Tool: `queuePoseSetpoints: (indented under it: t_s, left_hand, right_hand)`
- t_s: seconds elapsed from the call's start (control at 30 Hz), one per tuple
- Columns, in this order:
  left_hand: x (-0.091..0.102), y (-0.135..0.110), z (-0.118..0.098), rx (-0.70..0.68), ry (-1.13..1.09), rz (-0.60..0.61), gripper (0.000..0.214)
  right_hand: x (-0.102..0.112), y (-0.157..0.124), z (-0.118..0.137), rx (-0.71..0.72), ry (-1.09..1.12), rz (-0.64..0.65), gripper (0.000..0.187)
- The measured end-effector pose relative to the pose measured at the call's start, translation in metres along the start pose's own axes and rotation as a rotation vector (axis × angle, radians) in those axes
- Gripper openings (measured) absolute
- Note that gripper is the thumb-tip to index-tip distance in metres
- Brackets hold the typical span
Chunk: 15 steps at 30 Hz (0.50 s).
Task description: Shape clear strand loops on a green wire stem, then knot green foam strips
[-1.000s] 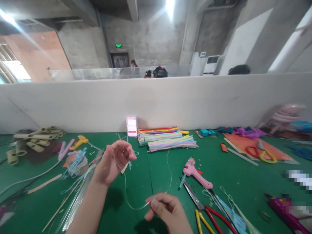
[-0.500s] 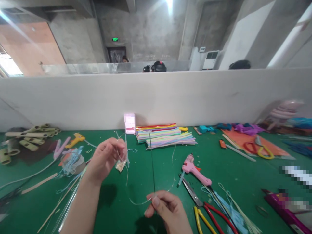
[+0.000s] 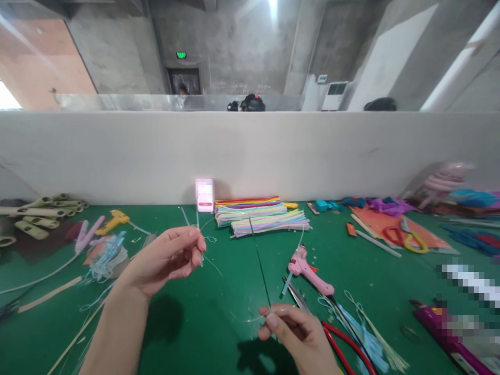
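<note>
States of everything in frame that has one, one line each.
Left hand: fingers closed, seemingly pinching clear thread
Right hand: closed on dark rod
Dark rod: held, tilted
Phone: propped upright, screen lit
Pink glue gun: lying flat; power unclear
Red-handled scissors: lying down, partly hidden, blade opening unclear
Yellow glue gun: lying down; power unclear
Exit sign: lit green

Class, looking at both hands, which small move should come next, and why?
Probably the left hand should gently draw the clear thread snug, since it bows slackly beside the right hand, which pinches the thin dark rod.
</note>
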<state>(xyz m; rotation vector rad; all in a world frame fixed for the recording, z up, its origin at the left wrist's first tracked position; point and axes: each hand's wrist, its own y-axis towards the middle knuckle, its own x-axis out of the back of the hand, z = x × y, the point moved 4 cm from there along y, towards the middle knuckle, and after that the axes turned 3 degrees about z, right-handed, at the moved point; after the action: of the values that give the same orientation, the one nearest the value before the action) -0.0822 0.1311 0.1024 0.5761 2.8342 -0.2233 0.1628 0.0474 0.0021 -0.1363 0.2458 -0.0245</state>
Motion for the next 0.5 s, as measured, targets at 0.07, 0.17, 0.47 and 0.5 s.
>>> queuePoseSetpoints:
  t_s: [0.07,0.17,0.47,0.5]
  left_hand:
    - [-0.001,0.0008,0.0006,0.002,-0.003,-0.008,0.03]
    - [-0.0017,0.0027,0.0002,-0.003,-0.004,-0.019,0.03]
    - [0.0038,0.0053,0.0029,-0.025,-0.005,-0.045,0.029]
    - [0.0052,0.0064,0.0037,-0.031,-0.01,-0.05,0.028]
  right_hand:
    - [0.0009,-0.0001,0.0002,0.004,-0.001,-0.006,0.037]
    - [-0.0003,0.0003,-0.0006,0.014,-0.025,0.006,0.037]
    - [-0.0007,0.0018,-0.0051,-0.001,-0.052,0.044,0.038]
    - [-0.0004,0.002,-0.0054,-0.002,-0.061,0.048,0.038]
